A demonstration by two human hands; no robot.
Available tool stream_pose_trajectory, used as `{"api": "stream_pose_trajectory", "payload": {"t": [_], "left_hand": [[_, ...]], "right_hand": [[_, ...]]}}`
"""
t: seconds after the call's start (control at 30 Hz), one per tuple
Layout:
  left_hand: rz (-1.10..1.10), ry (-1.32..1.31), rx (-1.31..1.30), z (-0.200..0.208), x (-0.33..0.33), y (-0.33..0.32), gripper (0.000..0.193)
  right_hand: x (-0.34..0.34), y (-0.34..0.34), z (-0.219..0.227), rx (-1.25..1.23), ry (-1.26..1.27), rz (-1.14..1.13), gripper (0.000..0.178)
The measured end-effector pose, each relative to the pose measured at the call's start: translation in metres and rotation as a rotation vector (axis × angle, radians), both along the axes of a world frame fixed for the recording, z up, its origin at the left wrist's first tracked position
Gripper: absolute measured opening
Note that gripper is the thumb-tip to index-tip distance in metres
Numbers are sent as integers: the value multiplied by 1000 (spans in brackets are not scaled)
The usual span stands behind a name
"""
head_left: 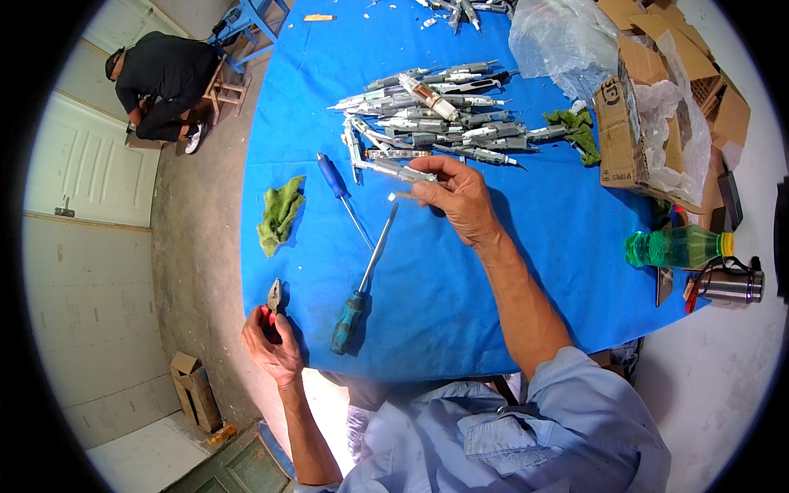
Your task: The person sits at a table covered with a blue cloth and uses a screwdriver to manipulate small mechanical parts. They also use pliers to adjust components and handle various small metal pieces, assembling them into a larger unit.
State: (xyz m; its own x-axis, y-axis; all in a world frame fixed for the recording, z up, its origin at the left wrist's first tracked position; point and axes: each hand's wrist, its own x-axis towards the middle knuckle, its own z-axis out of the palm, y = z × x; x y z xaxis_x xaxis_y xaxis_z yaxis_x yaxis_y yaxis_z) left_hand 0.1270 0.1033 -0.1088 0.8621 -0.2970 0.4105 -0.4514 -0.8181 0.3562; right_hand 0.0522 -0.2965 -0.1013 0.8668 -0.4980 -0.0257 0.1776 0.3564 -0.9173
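Observation:
At the table's left edge, my left hand [278,353] is closed round the red handles of a pair of pliers [274,296], jaws pointing away from me. My right hand [460,201] pinches one end of a slim grey-and-white plastic part [394,169] at the near side of a pile of similar parts [460,119]. A brown-and-white cylindrical piece [429,97] lies on top of that pile. Between my hands rest a teal-handled screwdriver [349,319] and a blue-handled screwdriver [333,177]. A small white fragment [392,197] sits near the teal one's tip.
A green rag [281,215] lies on the blue tablecloth [444,304]; another green rag [578,133] is beside an open cardboard box [622,131]. Clear plastic sheeting [563,37], a green bottle [678,246] and a steel flask [731,285] stand right. A person [168,78] sits at far left.

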Motion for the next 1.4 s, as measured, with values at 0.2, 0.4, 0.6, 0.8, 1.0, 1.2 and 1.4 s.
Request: {"api": "stream_pose_trajectory", "payload": {"t": [0.2,0.4,0.6,0.8,1.0,1.2,1.4], "left_hand": [[-1,0,-14,0,0,-1,41],[-14,-15,4,2,1,-2,41],[-10,-2,-19,1,0,1,40],[-36,-11,-127,-8,3,6,40],[-75,-110,-107,2,6,2,32],[-33,-72,-92,1,4,8,36],[-74,-67,-68,5,3,14,35]], "right_hand": [[0,0,-2,-4,-1,1,36],[-1,0,0,-28,6,1,36],[-1,1,2,-63,38,-7,34],[1,3,-4,-86,78,-45,30],[0,5,-12,-216,103,-121,31],[7,-3,-24,-129,72,-156,28],[-31,21,-9,-35,207,-228,28]]}}
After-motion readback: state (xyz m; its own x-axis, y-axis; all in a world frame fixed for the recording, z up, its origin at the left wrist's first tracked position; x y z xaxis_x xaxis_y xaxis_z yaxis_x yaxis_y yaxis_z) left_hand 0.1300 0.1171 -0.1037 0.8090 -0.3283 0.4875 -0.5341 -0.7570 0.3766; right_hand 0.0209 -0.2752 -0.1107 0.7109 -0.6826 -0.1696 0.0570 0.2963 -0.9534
